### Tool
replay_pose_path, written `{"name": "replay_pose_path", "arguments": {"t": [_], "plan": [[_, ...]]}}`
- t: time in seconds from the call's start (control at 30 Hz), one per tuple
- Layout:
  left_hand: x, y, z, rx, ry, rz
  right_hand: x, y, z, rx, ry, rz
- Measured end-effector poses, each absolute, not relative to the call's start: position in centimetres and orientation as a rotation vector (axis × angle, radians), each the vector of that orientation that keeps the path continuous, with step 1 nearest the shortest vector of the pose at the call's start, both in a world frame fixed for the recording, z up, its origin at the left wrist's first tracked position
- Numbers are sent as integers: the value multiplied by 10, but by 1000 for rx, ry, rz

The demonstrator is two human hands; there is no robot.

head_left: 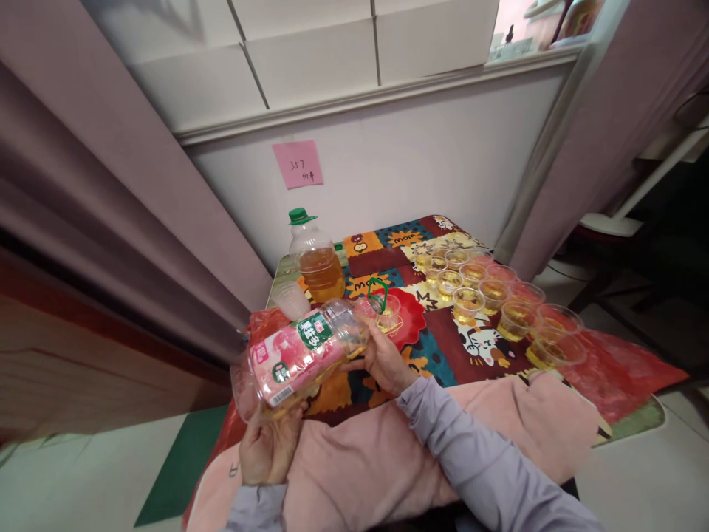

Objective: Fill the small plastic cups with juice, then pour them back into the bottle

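A large clear juice bottle with a pink and green label lies tilted across both hands, its neck toward the right. My left hand is closed under its base end. Near the neck, my right hand grips the bottle, fingers partly hidden behind it. A green ring handle hangs at the neck. Just past the mouth, a clear plastic cup stands on a red scalloped plate; whether liquid is flowing I cannot tell.
Several clear cups of yellow liquid stand in rows at the right. A green-capped jug of amber liquid is at the back left, by a stack of empty cups. Red plastic bags and a pink cloth cover the near edges.
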State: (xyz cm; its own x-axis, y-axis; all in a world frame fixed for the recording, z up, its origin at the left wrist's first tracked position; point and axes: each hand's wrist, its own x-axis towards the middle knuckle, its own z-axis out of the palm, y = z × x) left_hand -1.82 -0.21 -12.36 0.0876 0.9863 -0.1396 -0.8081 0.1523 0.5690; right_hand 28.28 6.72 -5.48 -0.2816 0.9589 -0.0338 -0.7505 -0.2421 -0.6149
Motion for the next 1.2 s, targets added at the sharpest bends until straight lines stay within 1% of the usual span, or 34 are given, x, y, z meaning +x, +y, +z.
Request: {"name": "replay_pose_path", "arguments": {"t": [0.67, 0.93, 1.2], "plan": [[-15, -1, -122, 462, 391, 1327, 283, 70, -58, -504, -579, 1782], [-5, 1, -110, 583, 329, 1275, 284, 71, -56, -504, -575, 1790], [-4, 1, -109, 568, 246, 1240, 285, 71, -59, -509, -574, 1802]]}}
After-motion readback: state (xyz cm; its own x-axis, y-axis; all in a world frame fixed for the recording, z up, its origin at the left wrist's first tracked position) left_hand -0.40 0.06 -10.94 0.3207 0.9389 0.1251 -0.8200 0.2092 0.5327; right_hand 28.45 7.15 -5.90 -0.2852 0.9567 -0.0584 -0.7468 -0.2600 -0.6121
